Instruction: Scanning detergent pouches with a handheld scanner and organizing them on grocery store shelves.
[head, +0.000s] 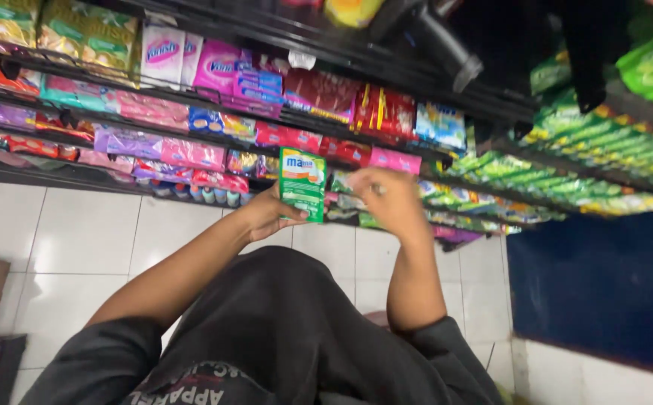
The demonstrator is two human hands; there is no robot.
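shelves (191,97) run across the top, dark wire rails. pink and purple packets (180,154) fill the left rows; red packets (383,112) sit near the middle. green and yellow sachets (604,139) crowd the right rows. white tiled floor (79,232) below. dark blue mat (604,285) lies at right.

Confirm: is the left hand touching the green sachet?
Touching. The head view shows the left hand gripping the green sachet, thumb across its lower front and fingers behind it, with no gap visible.
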